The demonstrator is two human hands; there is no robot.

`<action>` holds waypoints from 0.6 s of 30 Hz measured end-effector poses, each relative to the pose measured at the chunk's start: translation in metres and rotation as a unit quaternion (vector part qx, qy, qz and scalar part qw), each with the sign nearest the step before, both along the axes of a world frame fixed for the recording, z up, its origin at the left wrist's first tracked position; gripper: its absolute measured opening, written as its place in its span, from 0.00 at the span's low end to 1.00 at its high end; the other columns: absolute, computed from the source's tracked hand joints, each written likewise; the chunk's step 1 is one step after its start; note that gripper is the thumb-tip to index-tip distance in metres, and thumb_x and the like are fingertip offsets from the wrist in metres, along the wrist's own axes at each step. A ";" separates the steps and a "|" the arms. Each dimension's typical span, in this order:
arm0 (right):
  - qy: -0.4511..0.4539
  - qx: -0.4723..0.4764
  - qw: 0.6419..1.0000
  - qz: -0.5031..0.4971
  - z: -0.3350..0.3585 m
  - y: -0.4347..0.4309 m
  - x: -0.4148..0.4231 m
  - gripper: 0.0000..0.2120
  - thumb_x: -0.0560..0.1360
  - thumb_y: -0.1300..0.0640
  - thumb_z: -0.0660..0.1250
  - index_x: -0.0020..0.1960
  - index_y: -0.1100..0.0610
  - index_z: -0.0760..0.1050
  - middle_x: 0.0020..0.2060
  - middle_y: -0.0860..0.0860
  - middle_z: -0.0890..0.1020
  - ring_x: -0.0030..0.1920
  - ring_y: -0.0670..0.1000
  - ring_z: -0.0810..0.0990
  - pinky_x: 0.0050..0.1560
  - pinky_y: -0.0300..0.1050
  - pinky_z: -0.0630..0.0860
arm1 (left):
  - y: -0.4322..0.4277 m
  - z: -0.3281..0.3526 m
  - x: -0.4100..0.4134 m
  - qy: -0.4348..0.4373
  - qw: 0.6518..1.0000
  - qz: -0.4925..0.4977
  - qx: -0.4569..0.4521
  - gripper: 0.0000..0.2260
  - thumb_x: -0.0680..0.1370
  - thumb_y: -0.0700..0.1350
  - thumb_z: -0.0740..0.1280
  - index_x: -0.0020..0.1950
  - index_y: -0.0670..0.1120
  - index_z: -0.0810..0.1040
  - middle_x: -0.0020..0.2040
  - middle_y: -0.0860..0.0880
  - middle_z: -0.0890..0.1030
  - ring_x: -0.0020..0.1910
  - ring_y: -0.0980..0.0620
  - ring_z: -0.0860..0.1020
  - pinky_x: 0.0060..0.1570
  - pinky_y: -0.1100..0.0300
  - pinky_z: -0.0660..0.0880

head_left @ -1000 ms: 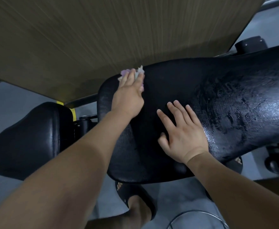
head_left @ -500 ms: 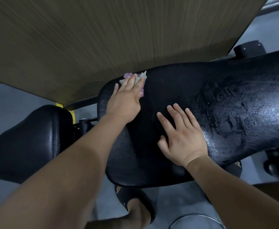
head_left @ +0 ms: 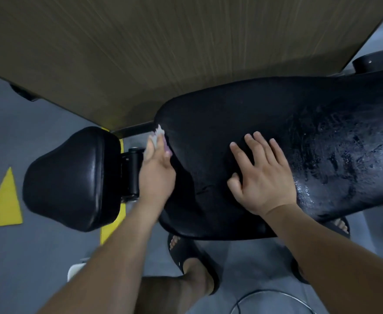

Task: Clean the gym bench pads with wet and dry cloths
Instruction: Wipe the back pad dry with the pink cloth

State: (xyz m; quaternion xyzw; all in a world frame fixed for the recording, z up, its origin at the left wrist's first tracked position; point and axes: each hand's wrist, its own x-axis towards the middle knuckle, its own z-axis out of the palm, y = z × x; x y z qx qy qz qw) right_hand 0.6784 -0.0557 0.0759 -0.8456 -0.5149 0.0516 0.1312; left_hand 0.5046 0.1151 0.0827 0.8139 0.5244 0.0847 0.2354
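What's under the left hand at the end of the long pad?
A pale, purple-tinged cloth pokes out beyond the left hand, against the end of the long pad. The hand covers the rest of it.

The head view looks steeply down from close above the bench pad [head_left: 220, 114].

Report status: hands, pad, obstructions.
Left hand presses cloth on pad, left end. Right hand flat on pad. Pad's right part wet. Seat close beside left hand.
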 end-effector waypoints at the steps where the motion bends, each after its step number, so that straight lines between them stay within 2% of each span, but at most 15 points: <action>1: 0.000 0.005 1.000 -0.001 0.000 0.000 -0.001 0.32 0.74 0.46 0.58 0.77 0.55 0.69 0.75 0.61 0.69 0.79 0.60 0.60 0.80 0.60 0.54 | -0.017 -0.001 -0.008 0.013 1.000 0.002 0.007 0.24 0.87 0.42 0.55 0.83 0.50 0.57 0.83 0.50 0.54 0.82 0.52 0.53 0.79 0.55 0.58; 4: -0.001 0.008 1.000 -0.002 0.000 0.000 -0.002 0.32 0.73 0.47 0.58 0.76 0.56 0.70 0.75 0.62 0.69 0.79 0.60 0.61 0.80 0.60 0.54 | -0.039 0.006 -0.020 0.016 1.000 -0.010 -0.019 0.28 0.86 0.43 0.56 0.83 0.56 0.48 0.84 0.51 0.52 0.82 0.54 0.46 0.81 0.53 0.51; 6: -0.001 0.012 1.000 -0.003 0.000 0.000 -0.003 0.32 0.73 0.47 0.58 0.76 0.56 0.70 0.75 0.62 0.69 0.79 0.60 0.61 0.80 0.60 0.54 | -0.027 0.018 -0.018 0.011 0.996 -0.003 -0.083 0.35 0.86 0.45 0.58 0.78 0.66 0.36 0.83 0.54 0.53 0.82 0.53 0.47 0.80 0.52 0.54; 7: -0.002 0.015 1.000 -0.004 0.000 0.000 -0.003 0.32 0.73 0.48 0.58 0.76 0.56 0.70 0.74 0.62 0.69 0.79 0.60 0.61 0.80 0.60 0.54 | -0.018 0.022 -0.016 0.021 0.994 -0.010 -0.106 0.37 0.85 0.45 0.58 0.76 0.69 0.34 0.83 0.54 0.54 0.82 0.53 0.47 0.80 0.51 0.55; 8: -0.002 0.016 1.000 -0.005 -0.001 0.001 -0.003 0.32 0.73 0.48 0.58 0.76 0.56 0.70 0.74 0.62 0.70 0.79 0.60 0.62 0.80 0.60 0.54 | -0.010 0.025 -0.015 0.040 0.993 -0.031 -0.108 0.35 0.86 0.45 0.58 0.78 0.68 0.35 0.83 0.54 0.54 0.82 0.53 0.46 0.80 0.52 0.53; 10: -0.003 0.015 1.000 -0.005 -0.001 0.001 -0.003 0.32 0.73 0.48 0.59 0.76 0.56 0.70 0.74 0.62 0.70 0.79 0.60 0.61 0.80 0.60 0.54 | -0.004 0.024 -0.015 0.085 0.990 -0.082 -0.074 0.27 0.86 0.45 0.55 0.83 0.57 0.48 0.84 0.52 0.49 0.81 0.57 0.42 0.80 0.58 0.43; 12: -0.004 0.009 1.000 -0.004 0.000 0.002 -0.003 0.32 0.73 0.48 0.58 0.76 0.56 0.70 0.74 0.62 0.69 0.79 0.60 0.61 0.80 0.59 0.53 | -0.007 0.022 -0.018 0.089 0.990 -0.094 -0.053 0.24 0.87 0.48 0.53 0.83 0.52 0.53 0.84 0.53 0.47 0.81 0.60 0.40 0.78 0.65 0.40; 16: -0.007 0.003 1.000 -0.006 -0.001 0.002 -0.003 0.32 0.73 0.47 0.58 0.76 0.55 0.69 0.74 0.61 0.69 0.79 0.60 0.60 0.80 0.59 0.53 | -0.018 0.020 -0.024 0.072 0.993 -0.050 -0.084 0.27 0.87 0.51 0.52 0.84 0.53 0.44 0.83 0.58 0.42 0.80 0.61 0.40 0.74 0.69 0.45; 18: -0.007 0.001 1.000 -0.007 -0.001 0.003 -0.003 0.32 0.74 0.47 0.58 0.76 0.55 0.69 0.74 0.61 0.69 0.79 0.60 0.60 0.80 0.59 0.53 | -0.019 0.017 -0.024 0.067 0.993 -0.039 -0.085 0.27 0.87 0.50 0.52 0.84 0.50 0.44 0.83 0.54 0.42 0.82 0.56 0.42 0.77 0.63 0.46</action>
